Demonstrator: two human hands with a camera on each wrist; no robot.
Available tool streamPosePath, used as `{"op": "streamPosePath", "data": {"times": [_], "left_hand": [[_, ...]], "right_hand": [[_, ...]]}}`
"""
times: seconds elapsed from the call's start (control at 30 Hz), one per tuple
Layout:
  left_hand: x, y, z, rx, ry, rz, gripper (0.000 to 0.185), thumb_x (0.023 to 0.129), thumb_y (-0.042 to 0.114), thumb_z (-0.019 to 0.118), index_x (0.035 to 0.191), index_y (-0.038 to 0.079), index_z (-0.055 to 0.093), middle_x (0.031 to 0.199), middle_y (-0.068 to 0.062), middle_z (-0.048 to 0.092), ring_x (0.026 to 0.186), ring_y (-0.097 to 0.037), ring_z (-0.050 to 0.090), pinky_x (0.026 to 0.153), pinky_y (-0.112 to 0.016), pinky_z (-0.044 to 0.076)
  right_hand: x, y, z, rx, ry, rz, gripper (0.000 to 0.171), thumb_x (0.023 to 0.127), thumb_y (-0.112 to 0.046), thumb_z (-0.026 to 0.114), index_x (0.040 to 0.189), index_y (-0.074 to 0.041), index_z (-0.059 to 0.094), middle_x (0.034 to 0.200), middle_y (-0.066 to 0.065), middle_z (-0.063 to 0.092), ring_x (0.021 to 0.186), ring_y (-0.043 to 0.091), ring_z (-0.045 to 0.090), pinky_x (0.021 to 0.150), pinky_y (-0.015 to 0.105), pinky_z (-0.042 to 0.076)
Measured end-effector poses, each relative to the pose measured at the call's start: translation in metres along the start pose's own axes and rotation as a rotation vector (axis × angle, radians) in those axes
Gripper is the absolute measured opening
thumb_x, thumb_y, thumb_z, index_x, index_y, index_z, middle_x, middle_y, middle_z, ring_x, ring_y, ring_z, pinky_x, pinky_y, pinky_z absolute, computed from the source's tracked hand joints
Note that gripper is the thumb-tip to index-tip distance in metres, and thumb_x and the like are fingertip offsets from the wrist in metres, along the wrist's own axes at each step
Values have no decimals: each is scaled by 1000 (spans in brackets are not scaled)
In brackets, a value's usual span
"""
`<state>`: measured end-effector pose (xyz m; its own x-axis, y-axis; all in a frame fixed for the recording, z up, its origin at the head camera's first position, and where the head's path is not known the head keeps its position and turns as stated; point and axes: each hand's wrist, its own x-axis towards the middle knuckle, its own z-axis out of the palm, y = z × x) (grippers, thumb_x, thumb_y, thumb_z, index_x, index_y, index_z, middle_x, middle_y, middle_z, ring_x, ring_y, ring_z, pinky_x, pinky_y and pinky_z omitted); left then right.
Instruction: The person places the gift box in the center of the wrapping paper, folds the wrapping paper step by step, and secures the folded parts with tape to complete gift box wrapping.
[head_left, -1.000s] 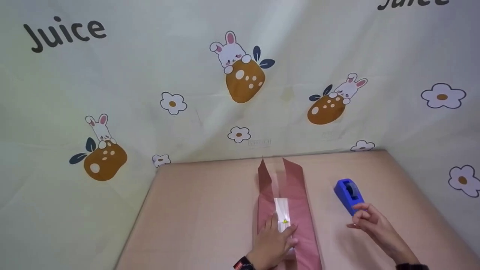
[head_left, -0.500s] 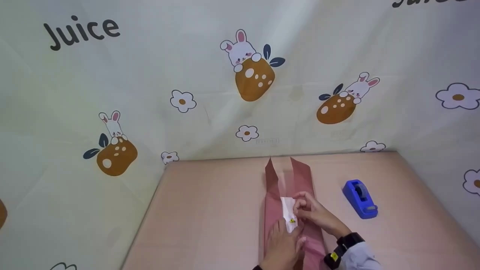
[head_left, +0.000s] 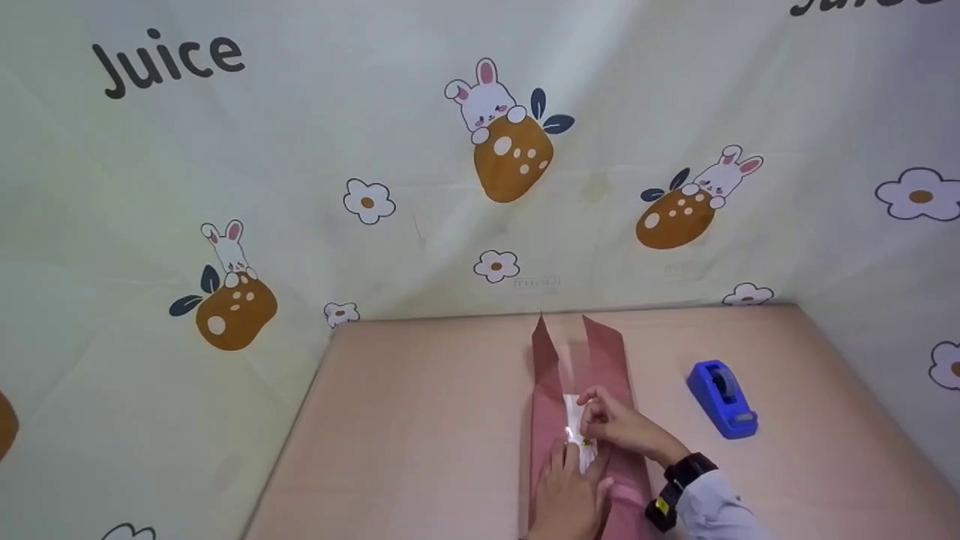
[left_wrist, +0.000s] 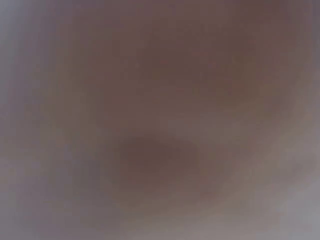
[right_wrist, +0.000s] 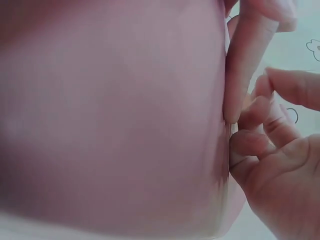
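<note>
In the head view, dusky pink wrapping paper (head_left: 551, 420) is folded along a long flat parcel, its two far flaps standing up. Between the paper's edges shows a white strip (head_left: 572, 409) with a small yellow-green mark. My left hand (head_left: 566, 499) presses on the paper and strip with its fingers laid forward. Over the strip, my right hand (head_left: 619, 426) pinches with thumb and index finger. A shiny bit of clear tape (head_left: 570, 433) glints beside these fingers. The right wrist view shows the pink paper (right_wrist: 125, 115) close up. Blur fills the left wrist view.
A blue tape dispenser (head_left: 722, 400) stands on the table (head_left: 420, 427), to the right of the parcel. Behind the table hangs a pale curtain (head_left: 375, 112) printed with rabbits, fruit and flowers.
My right hand has come from the tape dispenser leftward to the white strip, then lowered slightly over it. The left hand stays pressed on the parcel. The view has shifted slightly.
</note>
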<state>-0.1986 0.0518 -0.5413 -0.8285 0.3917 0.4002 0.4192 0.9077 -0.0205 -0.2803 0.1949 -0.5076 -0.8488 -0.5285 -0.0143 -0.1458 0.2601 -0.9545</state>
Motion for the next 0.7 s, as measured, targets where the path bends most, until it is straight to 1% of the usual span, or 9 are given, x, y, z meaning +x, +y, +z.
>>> {"op": "streamPosePath", "data": {"times": [0.1, 0.17, 0.23, 0.37, 0.53, 0.7], "left_hand": [[0, 0, -1, 6, -8, 0, 38, 90, 47, 41, 125, 37, 52, 117, -8, 47, 115, -26, 43, 89, -35, 42], [0, -2, -1, 2, 7, 19, 37, 90, 46, 41, 124, 35, 53, 117, -9, 49, 116, -27, 45, 88, -36, 43], [1, -4, -2, -19, 3, 46, 37, 91, 45, 41, 123, 32, 55, 118, -11, 50, 119, -28, 46, 89, -37, 44], [7, -10, -7, -100, -67, 92, 34, 93, 42, 39, 116, 27, 58, 117, -11, 50, 119, -29, 47, 94, -41, 43], [14, -15, -10, -107, -132, 132, 34, 94, 44, 36, 108, 25, 60, 109, -8, 48, 110, -24, 50, 95, -41, 42], [14, -17, -12, -114, -141, 151, 34, 93, 45, 37, 109, 25, 60, 108, -6, 47, 107, -22, 49, 90, -35, 43]], "right_hand": [[0, 0, 0, -32, 17, 0, 38, 82, -1, 56, 112, 6, 33, 76, 4, 50, 65, 11, 49, 58, 21, 41], [0, 0, 0, -49, 23, -13, 37, 82, 0, 56, 111, 7, 34, 75, 5, 51, 62, 10, 49, 56, 20, 41], [1, 0, 0, -66, 26, -23, 36, 82, 1, 55, 110, 7, 34, 74, 8, 52, 61, 9, 48, 55, 20, 41], [2, 0, -1, -121, 37, -15, 35, 80, 2, 55, 108, 7, 35, 73, 11, 54, 60, 9, 48, 54, 20, 41], [5, -3, -3, -231, 104, 37, 33, 75, 1, 60, 100, 6, 38, 66, 3, 50, 57, 8, 45, 53, 19, 36], [5, -8, -1, -294, 179, 141, 31, 69, 0, 63, 92, 4, 43, 61, -1, 45, 55, 11, 43, 51, 22, 35]]}}
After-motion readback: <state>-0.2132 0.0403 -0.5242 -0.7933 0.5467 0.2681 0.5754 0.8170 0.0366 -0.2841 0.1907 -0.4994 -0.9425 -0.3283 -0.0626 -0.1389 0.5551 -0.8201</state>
